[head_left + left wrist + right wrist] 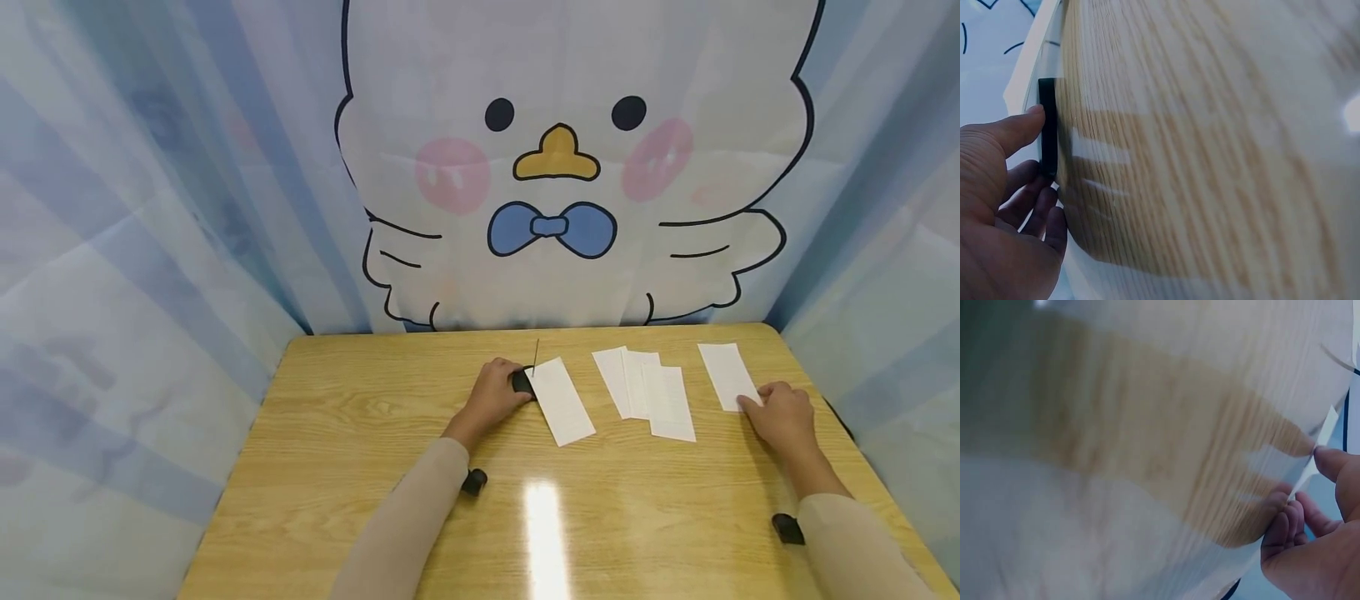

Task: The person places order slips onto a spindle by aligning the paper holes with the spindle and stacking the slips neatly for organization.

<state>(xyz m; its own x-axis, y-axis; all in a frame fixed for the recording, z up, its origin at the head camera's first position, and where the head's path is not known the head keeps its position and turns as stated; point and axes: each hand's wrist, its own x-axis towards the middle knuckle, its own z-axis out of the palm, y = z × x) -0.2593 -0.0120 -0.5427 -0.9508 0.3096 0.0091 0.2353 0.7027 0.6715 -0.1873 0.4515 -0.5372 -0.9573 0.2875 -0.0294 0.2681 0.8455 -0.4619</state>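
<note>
My left hand [491,392] grips a small black base [522,382] between thumb and fingers on the wooden table. A thin spike [536,354] rises from the base, and the corner of a white paper slip [562,406] overlaps it in the head view. The left wrist view has the base [1049,128] edge-on, the thumb on its near side. At the table's right, my right hand [783,417] pinches another white slip [726,375] by its lower right corner. Its thumb and fingers meet at the paper's edge [1326,430] in the right wrist view.
Three overlapping white slips [670,404] lie between the hands. Dark wrist pieces [475,482] show beside both sleeves. A printed curtain [555,283] hangs directly behind the table's far edge, with more curtain on both sides. The wooden tabletop [360,417] is glossy and reflects light.
</note>
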